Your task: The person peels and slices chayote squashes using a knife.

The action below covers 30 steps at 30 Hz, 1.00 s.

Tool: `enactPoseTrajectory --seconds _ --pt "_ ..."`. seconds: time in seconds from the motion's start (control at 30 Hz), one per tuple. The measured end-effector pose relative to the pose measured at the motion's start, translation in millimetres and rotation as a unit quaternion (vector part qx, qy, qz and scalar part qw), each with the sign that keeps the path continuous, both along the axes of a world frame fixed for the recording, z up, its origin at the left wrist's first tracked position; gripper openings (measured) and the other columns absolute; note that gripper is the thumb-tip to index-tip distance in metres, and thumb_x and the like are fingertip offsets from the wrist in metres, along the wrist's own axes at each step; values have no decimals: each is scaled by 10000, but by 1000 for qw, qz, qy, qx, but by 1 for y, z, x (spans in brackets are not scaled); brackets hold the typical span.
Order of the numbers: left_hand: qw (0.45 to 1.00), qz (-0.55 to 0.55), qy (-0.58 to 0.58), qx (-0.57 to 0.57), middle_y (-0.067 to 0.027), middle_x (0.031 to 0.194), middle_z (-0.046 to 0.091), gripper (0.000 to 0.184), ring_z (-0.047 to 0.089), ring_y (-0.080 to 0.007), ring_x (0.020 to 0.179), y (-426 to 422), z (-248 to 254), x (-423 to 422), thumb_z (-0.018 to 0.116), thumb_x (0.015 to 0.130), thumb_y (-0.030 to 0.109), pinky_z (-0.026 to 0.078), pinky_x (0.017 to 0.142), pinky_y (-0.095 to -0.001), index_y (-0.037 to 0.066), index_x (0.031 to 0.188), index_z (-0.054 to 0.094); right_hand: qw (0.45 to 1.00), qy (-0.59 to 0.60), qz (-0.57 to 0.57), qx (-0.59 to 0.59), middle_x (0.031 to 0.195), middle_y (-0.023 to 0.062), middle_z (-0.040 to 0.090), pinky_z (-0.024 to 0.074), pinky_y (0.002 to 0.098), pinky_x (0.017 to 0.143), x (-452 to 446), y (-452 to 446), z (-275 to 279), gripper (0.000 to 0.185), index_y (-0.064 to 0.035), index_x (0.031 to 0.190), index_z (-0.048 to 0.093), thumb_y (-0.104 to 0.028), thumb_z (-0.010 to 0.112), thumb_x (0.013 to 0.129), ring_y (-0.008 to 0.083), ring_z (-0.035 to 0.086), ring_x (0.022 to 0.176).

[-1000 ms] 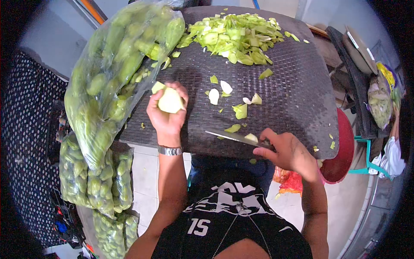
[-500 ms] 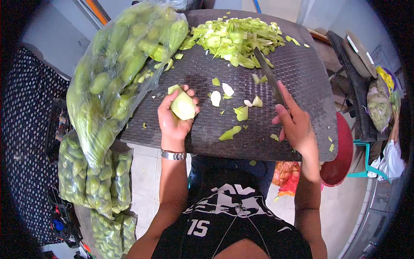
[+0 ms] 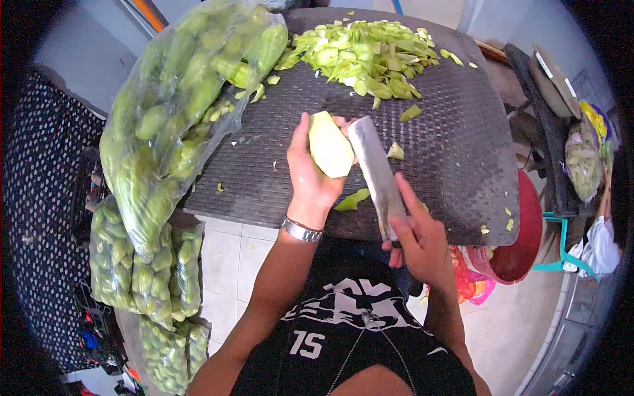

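White-tiled floor (image 3: 224,264). Dark woven table (image 3: 462,152), bearing clear bag of green vegetables (image 3: 152,129), left, and heaped peelings (image 3: 370,56), far side, seemingly kept from the hands' way. Knife (image 3: 374,171): right hand (image 3: 424,247), grip around handle. Peeled vegetable (image 3: 330,146): above table, left hand (image 3: 310,181), grip cradling it, pale face probably presented for cutting.

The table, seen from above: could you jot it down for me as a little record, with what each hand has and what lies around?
Left hand: holds a pale peeled vegetable
Right hand: grips a knife
Knife position: right beside the vegetable; whether they touch is unclear
Table: dark, woven-looking surface
Far side: heap of green peelings
Left side: large clear bag of green vegetables
Beyond right edge: red tub
Left wrist: metal watch
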State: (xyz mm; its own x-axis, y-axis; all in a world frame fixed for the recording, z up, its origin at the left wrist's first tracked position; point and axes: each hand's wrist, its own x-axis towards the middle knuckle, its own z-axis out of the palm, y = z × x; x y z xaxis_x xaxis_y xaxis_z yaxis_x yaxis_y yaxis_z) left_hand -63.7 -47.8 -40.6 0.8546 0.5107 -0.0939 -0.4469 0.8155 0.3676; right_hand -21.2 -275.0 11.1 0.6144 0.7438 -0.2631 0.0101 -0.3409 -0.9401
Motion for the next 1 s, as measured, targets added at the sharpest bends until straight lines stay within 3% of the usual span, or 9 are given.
enactPoseTrajectory --seconds 0.07,0.1,0.2,0.6,0.7,0.8,0.9,1.0 --pt "999 41 32 8 -199 1061 697 508 675 -367 1022 -2 -2 8 478 1049 500 541 949 -513 19 1077 639 999 -38 23 -31 896 168 752 583 326 561 -5 -7 1 608 -216 1603 372 -83 535 1033 164 693 574" --pt "999 27 22 11 -203 1063 698 499 673 -380 1024 -4 0 8 484 1046 496 535 956 -521 22 1068 637 998 -54 0 -11 754 81 714 522 260 498 -11 -8 -5 608 -199 1595 405 -48 531 1019 94 632 554" --pt "1000 1 15 25 -212 1068 700 476 672 -415 1029 -8 10 5 498 1041 489 527 969 -538 31 1046 632 998 -53 17 -32 925 205 757 590 361 616 -9 -15 -6 602 -230 1583 412 -82 563 1020 202 721 609" --pt "990 -35 102 87 -204 1091 704 540 722 -415 937 -23 20 6 468 1027 568 585 815 -514 51 1043 623 994 -109 21 -24 820 201 739 587 376 650 -8 -18 -6 601 -216 1581 414 -72 557 1015 239 741 653" --pt "992 -29 100 74 -196 1061 690 558 721 -409 932 -18 22 8 448 1031 580 583 801 -515 48 1038 612 994 -105 25 -14 726 59 692 517 262 504 -12 -22 -15 597 -179 1581 430 -22 520 1012 80 595 527" --pt "994 -31 67 75 -209 1100 666 577 700 -406 973 -13 20 11 422 1038 590 574 817 -508 41 1054 599 998 -55 39 -9 744 134 721 583 350 610 -14 -28 -15 614 -238 1589 405 -84 563 1015 174 693 587" --pt "991 -23 107 77 -220 1113 660 591 699 -404 969 -26 24 11 411 1042 595 573 821 -506 34 1062 595 999 -7 29 -26 743 98 722 573 323 573 -7 -25 -11 622 -256 1594 396 -84 561 1019 127 660 561" --pt "992 -10 102 70 -224 1125 661 594 706 -409 958 -22 22 14 409 1042 599 572 832 -508 37 1054 601 999 38 31 -20 782 58 671 500 233 481 -12 -23 -8 613 -184 1610 366 -33 514 1035 71 600 587"
